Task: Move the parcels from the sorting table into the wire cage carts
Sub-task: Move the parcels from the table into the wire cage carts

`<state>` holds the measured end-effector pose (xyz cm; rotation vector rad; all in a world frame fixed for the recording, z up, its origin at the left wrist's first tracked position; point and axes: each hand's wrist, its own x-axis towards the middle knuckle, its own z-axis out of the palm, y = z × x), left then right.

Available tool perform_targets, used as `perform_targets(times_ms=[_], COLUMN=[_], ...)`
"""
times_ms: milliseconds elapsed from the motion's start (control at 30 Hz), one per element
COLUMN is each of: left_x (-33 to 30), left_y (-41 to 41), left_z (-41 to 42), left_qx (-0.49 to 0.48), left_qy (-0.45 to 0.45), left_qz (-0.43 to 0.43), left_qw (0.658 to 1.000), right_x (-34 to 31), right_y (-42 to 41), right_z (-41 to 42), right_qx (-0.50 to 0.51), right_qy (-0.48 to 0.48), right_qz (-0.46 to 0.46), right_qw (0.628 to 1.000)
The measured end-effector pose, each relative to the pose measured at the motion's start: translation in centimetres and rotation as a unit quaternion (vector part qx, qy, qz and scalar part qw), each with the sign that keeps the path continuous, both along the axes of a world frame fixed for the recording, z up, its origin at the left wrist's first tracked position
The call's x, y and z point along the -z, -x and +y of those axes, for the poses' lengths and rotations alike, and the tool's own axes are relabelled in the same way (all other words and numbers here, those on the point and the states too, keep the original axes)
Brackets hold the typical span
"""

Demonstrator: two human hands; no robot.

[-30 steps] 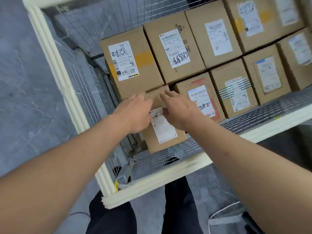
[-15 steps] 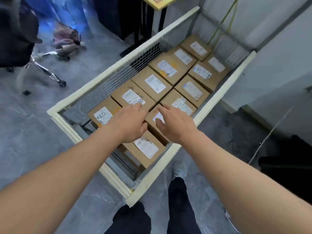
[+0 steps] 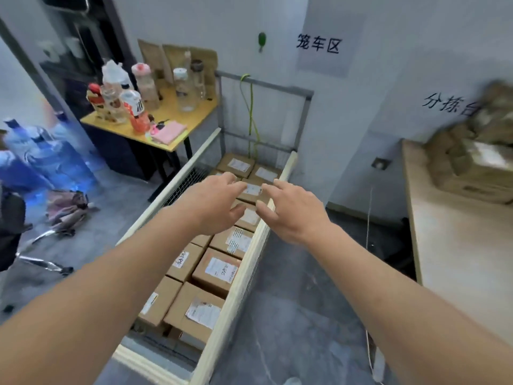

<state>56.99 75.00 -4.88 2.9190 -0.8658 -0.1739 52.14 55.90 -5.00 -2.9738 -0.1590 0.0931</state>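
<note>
The wire cage cart (image 3: 244,276) with a cream-padded rim stands in the middle, filled with several brown cardboard parcels (image 3: 216,270) bearing white labels. My left hand (image 3: 213,207) and my right hand (image 3: 294,215) hover side by side above the cart's middle, fingers loosely spread and holding nothing. Behind the fingertips lies a labelled parcel (image 3: 252,190); whether they touch it I cannot tell. At the right edge, the sorting table (image 3: 455,262) carries a blurred pile of parcels (image 3: 472,159).
A yellow table (image 3: 155,126) with several bottles stands at the back left. Blue water jugs (image 3: 41,159) and an office chair base (image 3: 41,262) are at the left. Grey floor (image 3: 302,307) lies between cart and sorting table. A white cable (image 3: 369,245) hangs there.
The view has swung up and to the right, bringing the wall and sorting table into sight. Both hands have left the front parcel they were pressing and lifted, fingers spread.
</note>
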Motion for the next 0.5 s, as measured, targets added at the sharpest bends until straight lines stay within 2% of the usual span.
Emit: perform_targets(times_ms=[267,500], left_x=[-8.1,-11.1], left_y=[-0.3,-2.4], left_z=[-14.0,-24.4], left_qx=[0.044,0.103], left_qy=[0.027,0.035], left_qz=[-0.046,-0.044], left_qw=[0.998,0.993], right_x=[-8.8,-11.9], right_y=[2.9,3.5], right_z=[-13.9,-23.7], right_qx=[0.071,0.157], right_qy=[0.029,0.021], right_qz=[-0.04,-0.046], right_qw=[0.996,0.986])
